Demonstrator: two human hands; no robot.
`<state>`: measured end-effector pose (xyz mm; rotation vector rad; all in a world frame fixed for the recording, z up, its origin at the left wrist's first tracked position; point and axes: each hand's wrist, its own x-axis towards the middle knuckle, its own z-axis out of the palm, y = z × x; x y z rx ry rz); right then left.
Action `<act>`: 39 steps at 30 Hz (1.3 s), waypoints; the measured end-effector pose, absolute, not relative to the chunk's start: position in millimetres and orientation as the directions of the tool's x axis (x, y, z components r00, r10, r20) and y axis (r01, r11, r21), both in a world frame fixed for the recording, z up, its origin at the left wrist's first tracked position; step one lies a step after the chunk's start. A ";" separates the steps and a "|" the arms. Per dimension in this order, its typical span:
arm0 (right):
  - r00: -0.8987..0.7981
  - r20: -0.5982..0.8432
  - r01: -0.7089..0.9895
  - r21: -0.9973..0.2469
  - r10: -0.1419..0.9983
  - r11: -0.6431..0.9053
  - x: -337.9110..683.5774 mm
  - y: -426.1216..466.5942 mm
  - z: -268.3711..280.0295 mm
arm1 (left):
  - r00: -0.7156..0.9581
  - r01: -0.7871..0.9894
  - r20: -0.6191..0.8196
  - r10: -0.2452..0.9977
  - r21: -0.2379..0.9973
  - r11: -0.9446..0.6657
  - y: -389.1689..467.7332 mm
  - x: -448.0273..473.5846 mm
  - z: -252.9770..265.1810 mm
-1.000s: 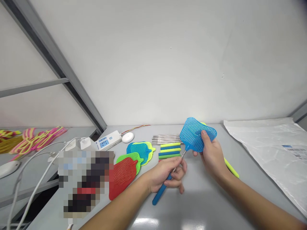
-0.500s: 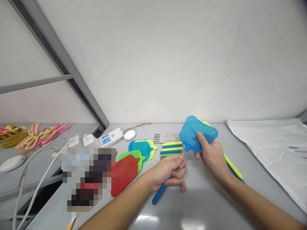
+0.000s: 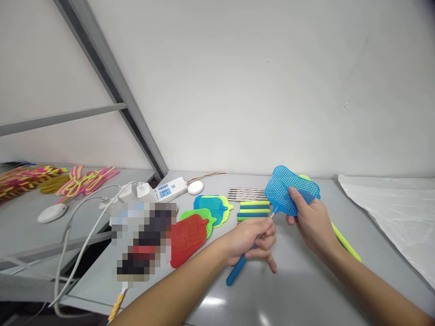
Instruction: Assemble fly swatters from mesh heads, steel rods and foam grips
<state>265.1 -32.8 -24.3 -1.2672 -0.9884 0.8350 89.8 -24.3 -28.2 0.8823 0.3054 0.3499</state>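
Note:
A blue fly swatter [image 3: 288,190] is held tilted above the table between both hands. My right hand [image 3: 314,222] grips its perforated head, thumb on top of the mesh. My left hand [image 3: 253,240] is closed around the thin metal rod just below the head, and the blue handle [image 3: 236,270] sticks out beneath it. Behind my hands lie several metal rods [image 3: 247,194] and a row of yellow, blue and green handles [image 3: 254,210]. To the left are loose swatter heads: a red one [image 3: 189,240], a green one [image 3: 211,216], and blue ones [image 3: 208,204] over yellow.
A power strip [image 3: 171,189] with white plugs and cables and a round white device [image 3: 195,187] are at the back left. Pink-yellow cords [image 3: 90,179] lie farther left. A white plastic sheet [image 3: 384,203] covers the right side. A yellow handle [image 3: 346,244] shows beside my right forearm.
The camera view has turned slightly left, so everything appears shifted right. Both hands keep their hold on the blue fly swatter, in nearly the same pose.

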 end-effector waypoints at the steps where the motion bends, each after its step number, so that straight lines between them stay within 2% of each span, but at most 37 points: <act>1: 0.343 0.107 0.010 -0.994 0.933 0.110 266.7 -32.8 -22.9 | 0.903 -0.167 -0.120 0.413 0.787 0.594 -24.7 89.8 -27.0; 3: 0.292 0.063 -0.021 -0.997 0.954 0.072 270.0 -33.8 -19.3 | 0.909 -0.154 -0.130 0.397 0.779 0.608 -26.1 89.7 -23.4; 7: 0.276 0.079 -0.056 -0.994 0.958 0.098 273.1 -35.2 -14.8 | 0.907 -0.126 -0.151 0.393 0.793 0.596 -29.5 89.4 -18.2; 13: 0.296 0.071 -0.044 -0.995 0.952 0.088 272.0 -31.7 -19.4 | 0.878 -0.122 -0.175 0.446 0.819 0.561 -30.1 90.0 -19.9; 23: 0.302 0.085 0.024 -0.996 0.950 0.082 269.5 -35.9 -9.9 | 0.891 -0.111 -0.165 0.423 0.825 0.554 -28.6 90.1 -20.2; 39: 0.290 0.092 0.015 -0.996 0.953 0.092 274.0 -32.3 -17.5 | 0.886 -0.128 -0.159 0.436 0.820 0.558 -28.5 90.0 -22.9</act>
